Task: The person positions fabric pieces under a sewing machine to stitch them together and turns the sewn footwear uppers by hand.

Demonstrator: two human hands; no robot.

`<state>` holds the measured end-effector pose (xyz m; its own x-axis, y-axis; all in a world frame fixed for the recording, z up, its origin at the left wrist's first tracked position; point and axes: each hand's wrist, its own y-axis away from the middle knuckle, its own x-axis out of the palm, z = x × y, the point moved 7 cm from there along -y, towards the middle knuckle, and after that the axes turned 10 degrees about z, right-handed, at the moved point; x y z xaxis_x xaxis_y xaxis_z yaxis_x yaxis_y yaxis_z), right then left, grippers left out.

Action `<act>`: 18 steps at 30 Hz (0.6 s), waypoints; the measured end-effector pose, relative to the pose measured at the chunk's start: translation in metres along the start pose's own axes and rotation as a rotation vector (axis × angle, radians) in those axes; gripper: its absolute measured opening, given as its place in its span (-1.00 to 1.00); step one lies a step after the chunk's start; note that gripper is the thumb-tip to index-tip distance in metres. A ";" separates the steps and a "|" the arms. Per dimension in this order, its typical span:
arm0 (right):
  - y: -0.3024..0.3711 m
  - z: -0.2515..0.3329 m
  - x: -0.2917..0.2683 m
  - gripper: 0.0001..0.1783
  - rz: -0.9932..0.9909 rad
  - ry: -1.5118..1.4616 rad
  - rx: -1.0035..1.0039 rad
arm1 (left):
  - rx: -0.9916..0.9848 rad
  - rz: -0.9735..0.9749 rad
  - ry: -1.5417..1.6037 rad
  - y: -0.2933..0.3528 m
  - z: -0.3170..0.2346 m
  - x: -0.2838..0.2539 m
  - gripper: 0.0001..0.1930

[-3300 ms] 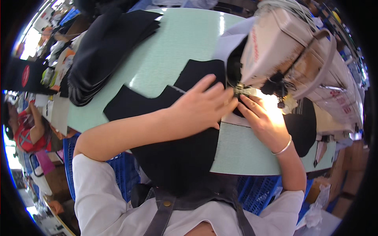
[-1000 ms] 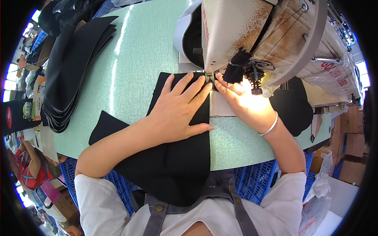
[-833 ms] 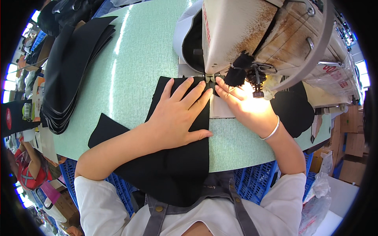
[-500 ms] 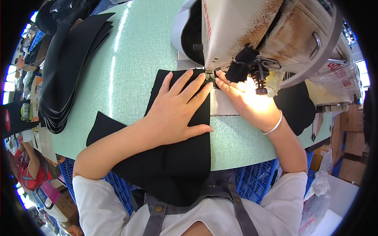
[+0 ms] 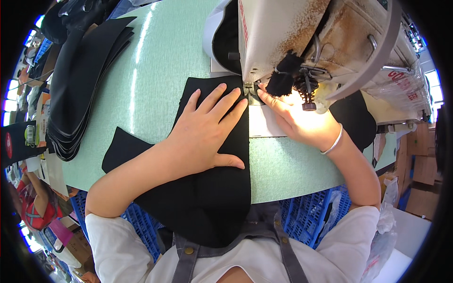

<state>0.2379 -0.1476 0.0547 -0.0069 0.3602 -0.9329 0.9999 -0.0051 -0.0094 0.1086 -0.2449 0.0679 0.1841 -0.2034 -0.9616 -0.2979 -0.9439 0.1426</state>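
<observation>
A black fabric piece (image 5: 214, 188) lies on the table, its right edge running up to the presser foot (image 5: 249, 87) of a sewing machine (image 5: 283, 28). My left hand (image 5: 203, 127) rests flat on the fabric, fingers spread, its fingertips just left of the presser foot. To the right of the foot is my right hand (image 5: 302, 118), with a white bangle at the wrist. Its fingers stretch toward the foot beside the fabric's edge; its thumb is hidden and lamp glare washes out part of it. The fabric's near end hangs over the table edge against my apron.
A stack of black cut pieces (image 5: 80, 85) lies on the left of the green table (image 5: 165, 52). More black material (image 5: 354, 115) sits right of my right hand. Blue plastic crates (image 5: 302, 214) stand below the front edge. Cardboard boxes (image 5: 424, 174) are at the right; another person (image 5: 40, 198) is at far left.
The fabric's far edge has moved slightly farther away past the presser foot. My left hand has slid a little back and left over the cloth. My right forearm has swung outward.
</observation>
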 end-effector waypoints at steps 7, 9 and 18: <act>-0.004 0.001 -0.017 -0.52 -0.108 -0.204 0.032 | 0.012 -0.025 0.024 0.005 -0.006 -0.001 -0.03; -0.007 -0.001 -0.021 -0.46 -0.095 -0.278 0.046 | 0.008 -0.030 0.028 0.005 -0.005 -0.001 -0.04; -0.010 0.002 -0.016 -0.46 -0.062 -0.308 0.052 | 0.014 -0.067 -0.003 0.003 -0.003 -0.002 -0.08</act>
<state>0.2284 -0.1549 0.0695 -0.0777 0.0618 -0.9951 0.9958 -0.0426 -0.0804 0.1105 -0.2484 0.0708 0.2015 -0.1395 -0.9695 -0.2984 -0.9515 0.0749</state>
